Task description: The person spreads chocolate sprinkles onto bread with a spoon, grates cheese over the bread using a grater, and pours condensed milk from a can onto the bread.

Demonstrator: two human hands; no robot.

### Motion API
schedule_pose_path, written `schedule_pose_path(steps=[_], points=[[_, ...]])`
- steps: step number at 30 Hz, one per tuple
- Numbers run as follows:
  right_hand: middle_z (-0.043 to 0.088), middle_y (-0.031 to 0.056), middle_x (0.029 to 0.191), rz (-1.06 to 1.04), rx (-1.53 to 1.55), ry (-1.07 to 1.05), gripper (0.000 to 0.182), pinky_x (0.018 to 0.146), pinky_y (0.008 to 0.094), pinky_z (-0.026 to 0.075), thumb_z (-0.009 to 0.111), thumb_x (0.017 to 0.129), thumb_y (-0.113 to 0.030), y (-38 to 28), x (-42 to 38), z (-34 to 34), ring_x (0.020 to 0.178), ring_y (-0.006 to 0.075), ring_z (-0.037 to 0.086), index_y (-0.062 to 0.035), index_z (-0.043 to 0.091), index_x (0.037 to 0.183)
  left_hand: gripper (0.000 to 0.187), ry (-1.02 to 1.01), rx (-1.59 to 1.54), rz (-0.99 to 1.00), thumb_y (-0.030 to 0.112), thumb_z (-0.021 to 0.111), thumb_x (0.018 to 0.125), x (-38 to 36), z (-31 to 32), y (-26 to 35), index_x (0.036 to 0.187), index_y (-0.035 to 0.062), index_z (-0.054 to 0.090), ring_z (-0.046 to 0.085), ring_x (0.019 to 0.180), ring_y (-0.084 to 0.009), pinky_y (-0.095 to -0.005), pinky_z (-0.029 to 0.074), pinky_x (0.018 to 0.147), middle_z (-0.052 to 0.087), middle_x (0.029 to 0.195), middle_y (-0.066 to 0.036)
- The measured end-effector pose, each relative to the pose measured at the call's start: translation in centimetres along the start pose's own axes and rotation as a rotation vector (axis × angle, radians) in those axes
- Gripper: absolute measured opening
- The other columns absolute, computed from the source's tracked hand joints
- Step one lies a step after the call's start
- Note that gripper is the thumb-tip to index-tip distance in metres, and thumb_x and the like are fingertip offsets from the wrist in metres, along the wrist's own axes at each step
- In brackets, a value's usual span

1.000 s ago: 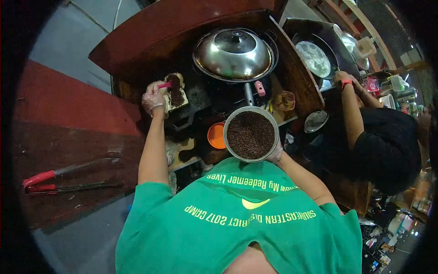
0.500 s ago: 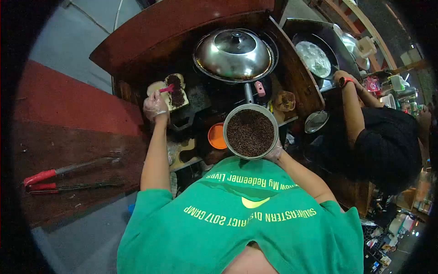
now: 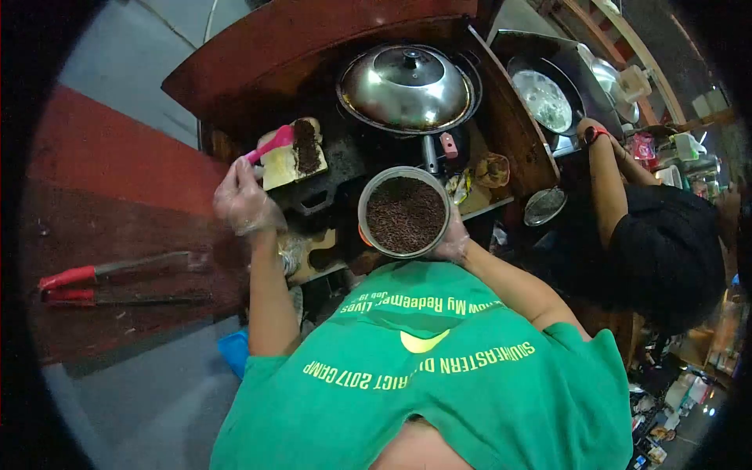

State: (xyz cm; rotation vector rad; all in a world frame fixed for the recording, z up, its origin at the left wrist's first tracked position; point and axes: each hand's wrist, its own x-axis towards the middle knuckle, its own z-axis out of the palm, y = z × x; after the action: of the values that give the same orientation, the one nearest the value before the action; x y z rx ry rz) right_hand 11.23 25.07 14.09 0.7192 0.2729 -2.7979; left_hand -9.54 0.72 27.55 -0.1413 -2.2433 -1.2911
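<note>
Bread [image 3: 280, 167] lies on the dark surface just beyond the left hand [image 3: 244, 202], whose gloved fingers pinch the handle of a pink spoon [image 3: 272, 143]. The spoon's head is over the slice, beside a band of dark sprinkles [image 3: 307, 147]; whether it touches, I cannot tell. The right hand [image 3: 452, 235], also gloved, grips the side of an open tub [image 3: 404, 252], its fingers partly hidden behind it. More dark sprinkles fill much of the tub. Farther out sits a domed lid [image 3: 407, 90]; off to the right is a co-worker's hand [image 3: 593, 129] beside a pan [image 3: 578, 95]. The bread looks light, soft and easily dented, and its loose topping would probably spill if tipped. Best to support it flat from beneath, lightly steadying the pale outer edges; thin plastic gloves may slip a little.
</note>
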Motion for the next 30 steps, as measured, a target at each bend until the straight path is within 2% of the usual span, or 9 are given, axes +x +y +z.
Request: schedule_pose_path(steps=[1,2,6,8,14,17,21,26,30], points=[[0.065,0.0129,0.124,0.021,0.002,-0.007,0.059,0.101,0.0513,0.047,0.048,0.087,-0.052,0.0,0.4,0.2,0.110,0.0319,0.062,-0.0085,0.063,0.125,0.018,-0.007,-0.486,-0.152,0.015,0.069,0.088,-0.7,-1.2,1.6,0.080,-0.0009,0.070,0.058,0.060,-0.0257,-0.0352,0.047,0.059,0.063,0.068,-0.013],[0.065,0.0129,0.124,0.029,-0.005,-0.009,0.059,0.101,0.0513,0.047,0.048,0.087,-0.052,0.1,1.2,-0.1,0.110,0.0319,0.062,-0.0085,0.063,0.125,0.018,0.003,-0.484,-0.154,0.015,0.069,0.088,-1.7,-2.3,3.5,0.080,-0.0009,0.070,0.058,0.060,-0.0257,-0.0352,0.047,0.059,0.063,0.068,-0.013],[0.066,0.0105,0.122,0.014,-0.074,-0.031,0.057,0.102,0.0499,0.046,0.049,0.088,-0.053,0.9,2.1,0.5,0.110,0.0291,0.063,-0.0112,0.064,0.124,0.006,-0.368,0.002,0.574,0.009,0.069,0.085,-5.0,-5.5,9.5,0.083,0.0028,0.071,0.059,0.066,-0.0288,-0.0403,0.047,0.062,0.062,0.070,-0.013],[0.066,0.0100,0.122,0.041,-0.069,-0.084,0.058,0.103,0.0500,0.046,0.051,0.087,-0.054,1.3,3.2,0.6,0.110,0.0299,0.063,-0.0114,0.063,0.125,0.007,-0.368,0.097,0.620,0.011,0.073,0.082,-6.8,-4.9,9.4,0.082,0.0050,0.071,0.059,0.067,-0.0278,-0.0402,0.046,0.061,0.062,0.070,-0.010],[0.060,0.0109,0.133,0.168,-0.003,-0.160,0.062,0.105,0.0522,0.043,0.050,0.087,-0.054,3.2,4.8,1.8,0.118,0.0317,0.059,-0.0127,0.058,0.132,0.019,-0.458,0.007,0.472,0.013,0.073,0.083,-8.6,-5.1,8.3,0.100,0.0042,0.070,0.056,0.064,-0.0217,-0.0341,0.047,0.061,0.060,0.071,-0.008],[0.059,0.0108,0.133,0.103,-0.179,-0.200,0.063,0.104,0.0562,0.042,0.049,0.085,-0.058,4.0,5.5,0.5,0.120,0.0327,0.056,-0.0153,0.059,0.131,0.054,-0.669,0.002,-0.127,0.011,0.071,0.084,-9.5,-6.5,6.6,0.133,0.0005,0.052,0.057,0.070,-0.0097,-0.0268,0.047,0.062,0.063,0.081,-0.005],[0.062,0.0108,0.129,0.375,-0.084,-0.166,0.062,0.103,0.0605,0.041,0.052,0.083,-0.059,4.2,6.0,-0.5,0.117,0.0329,0.058,-0.0188,0.060,0.130,0.050,-1.026,-0.200,-0.443,0.011,0.063,0.086,-9.1,-7.4,3.7,0.135,0.0025,0.054,0.060,0.071,-0.0101,-0.0277,0.051,0.064,0.068,0.086,-0.008],[0.058,0.0123,0.135,0.447,-0.126,-0.097,0.061,0.098,0.0707,0.036,0.052,0.085,-0.057,4.5,7.1,-1.3,0.121,0.0377,0.054,-0.0187,0.058,0.131,0.044,-1.020,-0.015,-0.451,0.006,0.057,0.085,-11.3,-6.7,0.8,0.129,0.0062,0.061,0.061,0.061,-0.0124,-0.0292,0.050,0.056,0.066,0.076,-0.006],[0.055,0.0134,0.137,0.351,-0.235,-0.092,0.065,0.098,0.0673,0.039,0.050,0.087,-0.059,4.8,7.8,-2.2,0.120,0.0386,0.054,-0.0147,0.054,0.135,0.041,-0.931,-0.141,-0.631,0.004,0.054,0.086,-12.9,-5.4,0.8,0.126,0.0051,0.061,0.060,0.051,-0.0136,-0.0301,0.050,0.044,0.064,0.071,-0.006]])
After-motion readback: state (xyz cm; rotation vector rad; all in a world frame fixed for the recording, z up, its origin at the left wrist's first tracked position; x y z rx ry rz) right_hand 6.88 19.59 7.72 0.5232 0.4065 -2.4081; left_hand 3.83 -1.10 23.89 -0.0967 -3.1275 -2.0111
